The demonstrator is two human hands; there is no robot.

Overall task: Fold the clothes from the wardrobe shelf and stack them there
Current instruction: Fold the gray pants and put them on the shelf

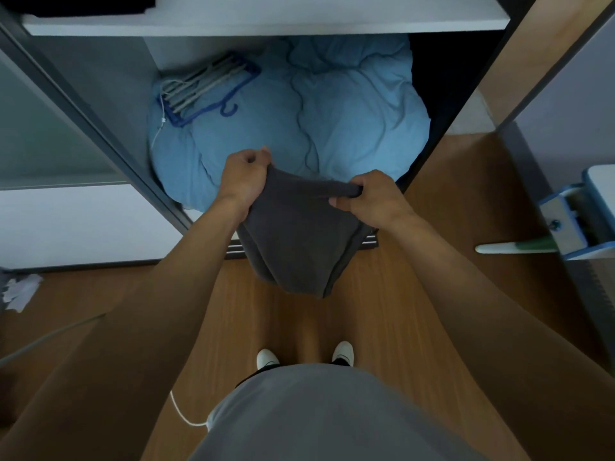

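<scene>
A dark grey garment (296, 241) hangs in front of the open wardrobe, held up by its top edge. My left hand (244, 178) grips the left end of that edge with curled fingers. My right hand (369, 197) pinches the right end, which is bunched between thumb and fingers. The cloth droops in loose folds down toward the wooden floor. Above, the white wardrobe shelf (266, 26) crosses the top of the view, with something dark lying at its far left.
A puffy light blue duvet (332, 118) fills the wardrobe's lower compartment, with a bundle of blue and white hangers (206, 88) on it. A sliding door frame (83, 118) stands left. A blue and white mop bucket (579, 214) sits right. My white shoes (342, 352) stand on the wooden floor.
</scene>
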